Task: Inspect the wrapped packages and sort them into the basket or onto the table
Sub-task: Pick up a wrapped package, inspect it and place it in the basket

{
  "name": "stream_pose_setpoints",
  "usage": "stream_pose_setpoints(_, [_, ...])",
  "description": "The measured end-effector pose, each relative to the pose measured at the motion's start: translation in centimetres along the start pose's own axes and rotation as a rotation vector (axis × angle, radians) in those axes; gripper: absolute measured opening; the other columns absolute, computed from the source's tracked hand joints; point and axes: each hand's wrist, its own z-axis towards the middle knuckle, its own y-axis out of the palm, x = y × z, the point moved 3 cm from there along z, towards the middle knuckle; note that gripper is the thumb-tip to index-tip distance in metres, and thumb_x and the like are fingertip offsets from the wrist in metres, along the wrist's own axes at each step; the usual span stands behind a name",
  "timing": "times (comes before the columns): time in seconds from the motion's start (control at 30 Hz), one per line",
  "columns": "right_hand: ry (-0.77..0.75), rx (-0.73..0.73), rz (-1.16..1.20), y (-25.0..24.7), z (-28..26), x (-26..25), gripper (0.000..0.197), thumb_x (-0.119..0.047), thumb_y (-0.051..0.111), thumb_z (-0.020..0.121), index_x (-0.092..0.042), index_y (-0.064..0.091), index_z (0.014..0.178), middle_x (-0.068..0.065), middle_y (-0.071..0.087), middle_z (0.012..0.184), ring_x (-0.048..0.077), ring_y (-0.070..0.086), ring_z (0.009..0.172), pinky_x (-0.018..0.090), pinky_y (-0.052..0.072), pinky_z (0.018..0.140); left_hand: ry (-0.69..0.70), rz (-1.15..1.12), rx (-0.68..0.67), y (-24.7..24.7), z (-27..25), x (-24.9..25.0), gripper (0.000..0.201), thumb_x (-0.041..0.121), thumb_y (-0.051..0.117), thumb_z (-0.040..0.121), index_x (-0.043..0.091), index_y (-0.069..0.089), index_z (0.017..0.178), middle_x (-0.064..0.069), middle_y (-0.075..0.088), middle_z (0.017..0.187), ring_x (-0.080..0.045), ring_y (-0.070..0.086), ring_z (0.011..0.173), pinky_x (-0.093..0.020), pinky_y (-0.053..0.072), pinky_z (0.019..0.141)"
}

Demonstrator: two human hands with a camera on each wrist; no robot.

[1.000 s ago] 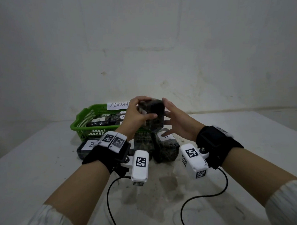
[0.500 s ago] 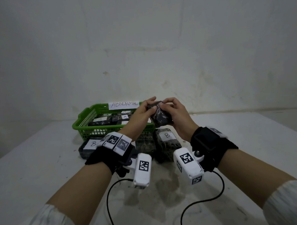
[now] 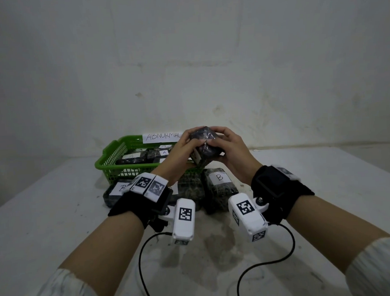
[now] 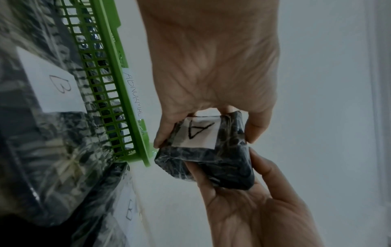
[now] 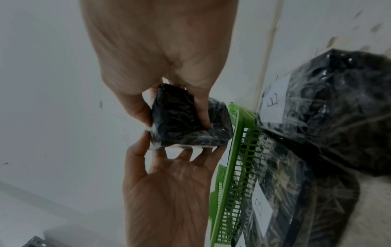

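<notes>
Two forearms reach forward from the near edge of the table (image 3: 58, 221), each with a black wrist strap and a white camera block, and thin black cables (image 3: 140, 257) lie on the table between them. A little farther, three dark wrapped packages rest flat on the table just in front of the basket; two of them show a white label with the letter B (image 3: 219, 177), so I judge this row is the place for the B parcels.

Above these, both hands are lifted and hold one small wrapped package (image 3: 204, 145) between them. The left hand (image 3: 181, 153) has its fingers and thumb curled around one side, and the right hand (image 3: 231, 150) clamps the other side in the same way. In the left wrist view the package (image 4: 211, 150) shows a white label with the letter A, turned toward the palm, and the thumb and fingers (image 4: 257, 128) pinch its edges. It is held up in the air, probably so that every face and the plastic film can be checked.

Behind the hands stands the green basket (image 3: 114, 156) with a paper sign that seems to read ABNORMAL. Several dark packages with A labels (image 3: 165, 152) lie inside. From this I judge that the held package may go there next, but the inspection is not yet finished.
</notes>
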Motion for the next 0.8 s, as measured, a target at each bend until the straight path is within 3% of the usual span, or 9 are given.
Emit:
stream_pose_setpoints(0.2, [-0.001,0.023,-0.036,-0.1,0.7,-0.5,0.048,-0.014,0.060,0.081,-0.019,0.044,0.127,0.016,0.056,0.123,0.020,0.058,0.103,0.033,0.050,0.084,-0.115,-0.268,0.103,-0.6,0.6,-0.4,0.037,0.036,0.044,0.097,0.015,0.046,0.127,-0.017,0.051,0.128,-0.037,0.052,0.118,-0.054,0.054,0.083])
stream_pose_setpoints(0.27, [-0.011,0.056,-0.196,-0.2,1.1,-1.0,0.057,-0.021,0.066,0.078,-0.022,0.042,0.129,0.013,0.050,0.130,0.019,0.054,0.110,0.026,0.044,0.082,-0.177,-0.474,0.134,-0.8,0.4,-0.3,0.042,0.043,0.042,0.097,0.011,0.048,0.123,-0.023,0.050,0.124,-0.040,0.054,0.111,-0.052,0.057,0.076])
stream_pose_setpoints(0.33, [0.017,0.012,-0.383,-0.1,1.6,-1.3,0.056,-0.024,0.069,0.086,-0.022,0.041,0.134,0.007,0.047,0.132,0.018,0.049,0.117,0.020,0.039,0.075,-0.208,-0.617,0.171,-1.1,0.1,0.2,0.045,0.048,0.036,0.098,0.009,0.052,0.113,-0.024,0.051,0.116,-0.039,0.056,0.103,-0.052,0.054,0.080])
stream_pose_setpoints(0.4, [0.082,-0.088,-0.450,0.3,2.0,-1.0,0.058,-0.026,0.067,0.088,-0.023,0.037,0.137,0.002,0.055,0.119,0.010,0.056,0.104,0.017,0.039,0.070,-0.257,-0.658,0.122,-1.3,-0.1,0.6,0.055,0.055,0.028,0.097,0.007,0.051,0.112,-0.021,0.056,0.108,-0.038,0.059,0.097,-0.051,0.052,0.080])
stream_pose_setpoints(0.53, [0.133,-0.071,-0.399,0.9,3.4,0.0,0.057,-0.017,0.068,0.088,-0.015,0.039,0.137,0.004,0.063,0.104,0.014,0.065,0.085,0.020,0.051,0.070,-0.434,-0.477,0.097,-2.6,-0.1,0.6,0.059,0.063,0.031,0.093,0.012,0.056,0.108,-0.018,0.061,0.105,-0.037,0.070,0.074,-0.039,0.058,0.052])
stream_pose_setpoints(0.63, [0.149,-0.054,-0.354,1.4,4.9,0.2,0.050,-0.017,0.065,0.090,-0.013,0.042,0.134,0.010,0.060,0.115,0.019,0.064,0.092,0.025,0.054,0.078,-0.511,-0.271,0.186,-4.3,0.3,0.7,0.050,0.060,0.037,0.093,0.014,0.056,0.097,-0.010,0.061,0.093,-0.026,0.063,0.071,-0.024,0.048,0.050])
stream_pose_setpoints(0.7, [0.175,-0.038,-0.350,1.8,6.1,0.3,0.038,-0.022,0.061,0.092,-0.013,0.048,0.128,0.008,0.058,0.115,0.019,0.061,0.094,0.032,0.053,0.083,-0.502,-0.238,0.299,-5.2,0.6,1.0,0.039,0.048,0.042,0.096,0.011,0.055,0.097,-0.004,0.059,0.093,-0.019,0.060,0.074,-0.026,0.046,0.060])
stream_pose_setpoints(0.77, [0.205,-0.008,-0.396,2.0,7.3,0.3,0.023,-0.029,0.058,0.093,-0.017,0.053,0.112,0.005,0.056,0.101,0.018,0.056,0.080,0.030,0.052,0.068,-0.459,-0.253,0.453,-6.1,0.8,1.4,0.032,0.033,0.042,0.099,0.006,0.051,0.115,-0.003,0.058,0.109,-0.023,0.062,0.092,-0.027,0.053,0.068])
stream_pose_setpoints(0.8, [0.223,0.017,-0.443,2.0,7.7,0.4,0.023,-0.034,0.058,0.091,-0.019,0.051,0.107,0.003,0.054,0.092,0.017,0.052,0.071,0.027,0.047,0.058,-0.435,-0.265,0.518,-6.6,1.1,1.4,0.029,0.026,0.040,0.100,0.005,0.048,0.118,-0.009,0.057,0.113,-0.026,0.061,0.094,-0.028,0.054,0.064])
